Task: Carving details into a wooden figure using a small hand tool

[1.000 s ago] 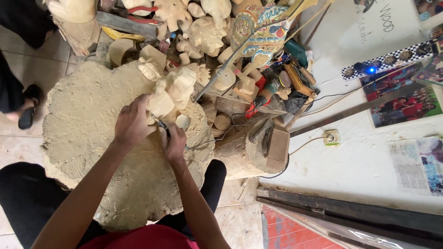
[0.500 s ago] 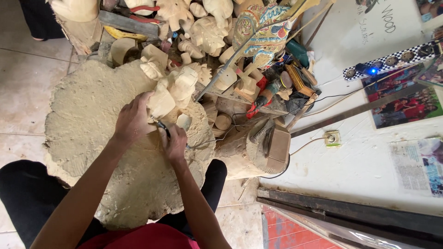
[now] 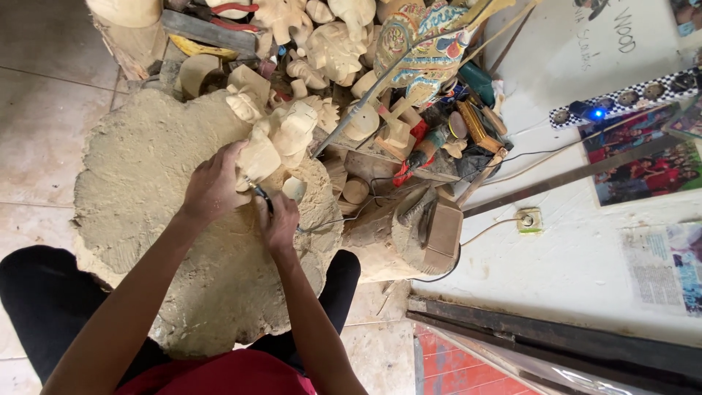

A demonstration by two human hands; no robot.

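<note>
My left hand (image 3: 212, 184) grips a pale wooden carving (image 3: 274, 143) and steadies it on a big sawdust-covered stump (image 3: 146, 197). My right hand (image 3: 280, 221) is closed around a thin dark-handled carving tool (image 3: 259, 194), whose tip meets the lower edge of the carving. A thin cord (image 3: 329, 219) runs off to the right from my right hand's area. My legs in black trousers straddle the stump.
Behind the stump lies a heap of unfinished pale wooden figures (image 3: 329, 36), a painted flat puppet (image 3: 424, 36) and hand tools (image 3: 439, 139). A wooden box (image 3: 442, 234) stands to the right. A white wall with a socket (image 3: 528, 218) and pictures is further right.
My hands stay on the carving and have barely shifted. A person's dark foot at the left edge has gone from view.
</note>
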